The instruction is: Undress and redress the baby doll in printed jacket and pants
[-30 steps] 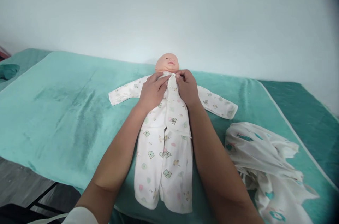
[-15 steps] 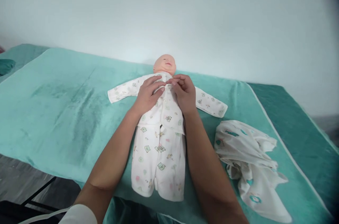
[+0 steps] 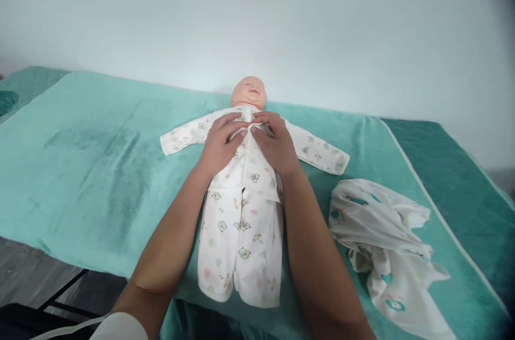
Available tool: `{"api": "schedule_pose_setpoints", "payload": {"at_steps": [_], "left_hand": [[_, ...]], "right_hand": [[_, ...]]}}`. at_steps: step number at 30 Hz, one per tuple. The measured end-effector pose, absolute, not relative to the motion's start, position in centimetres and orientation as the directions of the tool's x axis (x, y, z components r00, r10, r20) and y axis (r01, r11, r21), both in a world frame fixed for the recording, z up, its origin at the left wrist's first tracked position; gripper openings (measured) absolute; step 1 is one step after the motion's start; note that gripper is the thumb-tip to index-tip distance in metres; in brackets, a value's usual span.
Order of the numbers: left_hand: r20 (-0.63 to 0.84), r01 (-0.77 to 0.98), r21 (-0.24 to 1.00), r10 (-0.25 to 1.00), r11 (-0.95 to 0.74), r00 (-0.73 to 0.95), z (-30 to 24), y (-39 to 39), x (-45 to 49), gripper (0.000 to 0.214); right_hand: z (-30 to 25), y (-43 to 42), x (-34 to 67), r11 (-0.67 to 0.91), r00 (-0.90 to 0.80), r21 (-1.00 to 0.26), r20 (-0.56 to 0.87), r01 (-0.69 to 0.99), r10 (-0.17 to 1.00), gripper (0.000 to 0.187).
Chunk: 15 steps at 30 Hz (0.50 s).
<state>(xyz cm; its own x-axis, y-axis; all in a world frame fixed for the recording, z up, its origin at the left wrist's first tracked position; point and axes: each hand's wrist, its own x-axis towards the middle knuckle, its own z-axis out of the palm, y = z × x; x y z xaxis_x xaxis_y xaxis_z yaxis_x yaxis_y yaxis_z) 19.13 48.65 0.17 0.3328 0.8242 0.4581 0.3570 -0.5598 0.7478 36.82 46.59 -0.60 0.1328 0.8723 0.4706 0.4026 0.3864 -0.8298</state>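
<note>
White jacket (image 3: 255, 168), touched by half-open left hand (image 3: 220, 144), curled right hand (image 3: 278, 144)

We've got a pale green sheet (image 3: 80, 168) with light edging spread over a darker green cover (image 3: 450, 168), and a crumpled white cloth (image 3: 386, 238) with teal prints lying toward the sheet's right end. Behind it we see a plain whitish wall (image 3: 257, 18), plus some grey floor (image 3: 24, 262) lower left.

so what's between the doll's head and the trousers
In the head view, the printed top lies between the doll's head and the trousers, with left hand and right hand at its chest.
</note>
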Motion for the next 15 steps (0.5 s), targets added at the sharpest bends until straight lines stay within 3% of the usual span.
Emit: {"api": "schedule_pose_setpoints", "payload": {"at_steps": [7, 15], "left_hand": [[0.455, 0.346, 0.761, 0.832, -0.549, 0.318, 0.31, 48.69, 19.34, 0.021], [0.450, 0.329, 0.772, 0.834, -0.543, 0.320, 0.43, 48.73, 19.33, 0.021]], "right_hand": [[-0.91, 47.06, 37.42, 0.352, 0.117, -0.882, 0.403, 0.314, 0.908, 0.006], [-0.56, 47.08, 37.55, 0.329, 0.110, -0.872, 0.390, 0.362, 0.914, 0.009]]}}
